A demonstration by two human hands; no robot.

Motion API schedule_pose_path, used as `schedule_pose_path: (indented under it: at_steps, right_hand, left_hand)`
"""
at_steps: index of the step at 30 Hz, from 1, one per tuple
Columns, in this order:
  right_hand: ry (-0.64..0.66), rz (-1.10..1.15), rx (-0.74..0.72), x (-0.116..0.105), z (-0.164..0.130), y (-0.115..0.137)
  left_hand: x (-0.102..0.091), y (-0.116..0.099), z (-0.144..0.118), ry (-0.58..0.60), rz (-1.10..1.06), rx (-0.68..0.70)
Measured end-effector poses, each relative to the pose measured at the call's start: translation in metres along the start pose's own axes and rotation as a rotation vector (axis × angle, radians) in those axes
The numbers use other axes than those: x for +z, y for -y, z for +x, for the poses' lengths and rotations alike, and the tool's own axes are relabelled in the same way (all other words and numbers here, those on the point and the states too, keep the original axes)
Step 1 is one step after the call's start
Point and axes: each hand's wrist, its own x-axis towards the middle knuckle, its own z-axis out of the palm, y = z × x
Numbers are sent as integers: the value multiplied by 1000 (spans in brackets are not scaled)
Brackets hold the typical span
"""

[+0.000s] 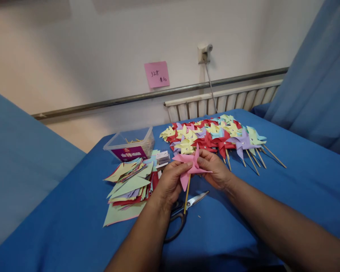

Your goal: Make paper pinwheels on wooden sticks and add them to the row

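A pink paper pinwheel (pixel 193 165) on a thin wooden stick (pixel 187 192) is held up in front of me, over the blue-covered table. My left hand (pixel 171 181) pinches its left side, the thumb on the paper near the middle. On the other side, my right hand (pixel 214 168) grips a right-hand blade with thumb and fingers. Below the pinwheel lie black-handled scissors (pixel 190 203), blades pointing to the right and partly covered by the stick and my left hand. Behind my hands rests a pile of finished pinwheels (pixel 206 141) in red, yellow, purple and light blue.
Left of my hands sits a stack of coloured paper pieces (pixel 130 189). Behind it stand a clear plastic box (pixel 130 143) with sticks inside and a small box (pixel 162 156). A wall rail (pixel 116 100), a radiator (pixel 223 100) and blue curtains (pixel 314 75) border the table (pixel 272 200).
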Motion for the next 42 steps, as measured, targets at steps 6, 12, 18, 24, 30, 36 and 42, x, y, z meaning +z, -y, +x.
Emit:
schedule_pose_path:
  at_steps: [6,12,18,24,30,36,42]
  right_hand:
    - [-43,-14,-65,2,-1,-2]
    - [43,5,-19,2,-2,2]
    - [9,-32,-70,2,-2,-1]
    - [2,-16,-52,1,-4,4]
    - [-1,-124,-118,-1,-1,5]
    - [-5,-182,-145,-5,2,9]
    - [-17,-181,-143,-7,5,6]
  left_hand:
    - [-3,3,0,12,17,16]
    - [-3,1,-1,61,-17,22]
    - [-2,0,-2,62,36,2]
    - [-2,1,-1,19,70,43]
    - [-4,2,2,-77,140,90]
    - [-8,3,5,-133,233,142]
    - [-10,3,6,-114,269,125]
